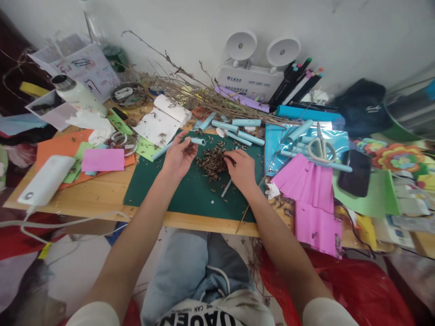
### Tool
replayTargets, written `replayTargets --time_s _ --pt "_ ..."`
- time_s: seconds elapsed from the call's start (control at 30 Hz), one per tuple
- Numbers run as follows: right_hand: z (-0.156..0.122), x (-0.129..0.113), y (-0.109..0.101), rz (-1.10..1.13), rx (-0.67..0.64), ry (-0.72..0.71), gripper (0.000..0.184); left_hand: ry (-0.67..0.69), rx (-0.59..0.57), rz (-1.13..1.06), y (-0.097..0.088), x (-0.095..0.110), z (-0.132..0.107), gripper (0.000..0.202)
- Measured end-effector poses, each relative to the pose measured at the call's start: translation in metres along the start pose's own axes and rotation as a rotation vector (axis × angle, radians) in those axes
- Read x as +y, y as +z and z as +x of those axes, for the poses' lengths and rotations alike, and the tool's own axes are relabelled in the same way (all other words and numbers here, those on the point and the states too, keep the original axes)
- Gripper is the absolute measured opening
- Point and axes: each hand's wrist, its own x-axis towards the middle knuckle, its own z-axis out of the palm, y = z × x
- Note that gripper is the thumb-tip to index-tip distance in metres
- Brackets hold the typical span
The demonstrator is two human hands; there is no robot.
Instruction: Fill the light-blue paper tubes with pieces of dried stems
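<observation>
My left hand (179,156) is closed round a light blue paper tube (197,141), its open end pointing right toward the pile. Dried brown plant bits (212,162) lie heaped on a dark green cutting mat (190,194). At the heap's right edge my right hand (242,167) has its fingertips pinched together on some of the bits; how much they hold is hidden. Below that hand a thin grey stick (226,187) rests on the mat. Several more light blue tubes (246,122) lie behind the heap.
Dry twigs (190,88) stretch along the back. On the right are scissors (321,147), pink crepe paper (314,203) and a phone (355,172). To the left stand a white bottle (79,95) and a power bank (46,179) with a cable. A white twin-lamp emergency light (251,81) leans against the wall.
</observation>
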Motion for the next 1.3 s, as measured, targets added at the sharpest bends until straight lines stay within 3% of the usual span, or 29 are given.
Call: replayTargets --time_s 0.13,0.4,0.6,0.87,1.03,1.17,1.3 --pt "0.001 -0.002 -0.003 0.049 0.102 -0.026 0.018 0.03 -0.102 0.103 -0.008 0.001 0.007 0.014" --pt "0.009 -0.028 -0.025 0.16 0.133 -0.022 0.021 0.022 -0.25 0.147 -0.011 -0.008 0.003 0.005" --pt "0.03 -0.049 -0.038 0.277 -0.045 -0.003 0.019 0.0 -0.303 0.161 -0.011 -0.014 0.0 0.005" --pt "0.045 -0.051 -0.05 0.026 -0.289 -0.185 0.016 0.078 -0.357 0.244 -0.011 -0.016 -0.001 0.01" --pt "0.045 -0.055 -0.054 -0.031 -0.379 -0.185 0.02 0.074 -0.384 0.318 -0.011 -0.016 -0.004 0.018" --pt "0.041 -0.053 -0.047 -0.019 -0.268 -0.087 0.02 0.08 -0.392 0.341 -0.01 -0.019 -0.005 0.023" --pt "0.038 -0.05 -0.04 0.05 -0.18 0.038 0.019 0.209 -0.384 0.504 -0.014 -0.02 -0.002 0.03"
